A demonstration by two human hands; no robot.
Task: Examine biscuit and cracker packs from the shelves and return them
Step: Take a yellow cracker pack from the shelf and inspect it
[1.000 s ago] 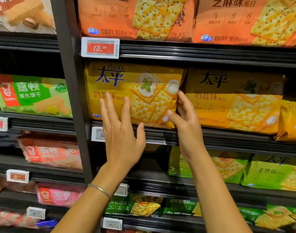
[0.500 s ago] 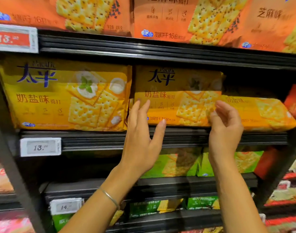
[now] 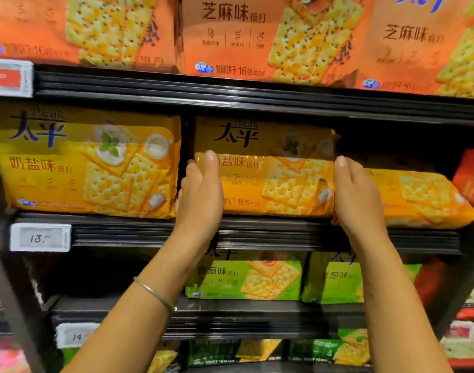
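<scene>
A yellow cracker pack (image 3: pixel 273 181) stands on the middle shelf (image 3: pixel 257 232), its upper part in shadow. My left hand (image 3: pixel 201 195) grips its left end, fingers curled round the edge. At the pack's right end my right hand (image 3: pixel 357 195) holds it, fingers wrapped behind. A second yellow pack (image 3: pixel 85 162) stands to the left of it. A third yellow pack (image 3: pixel 424 197) lies on its side to the right, partly behind my right hand.
Orange sesame cracker packs (image 3: pixel 262 36) fill the shelf above. Green cracker packs (image 3: pixel 246 278) stand on the shelf below, more packs lower down. White price tags (image 3: pixel 40 238) hang on the shelf rails at left. Red packaging (image 3: pixel 470 179) shows at the far right.
The view shifted right from the left yellow pack. Both hands left that pack, reached to the middle yellow pack and closed on its two ends.
</scene>
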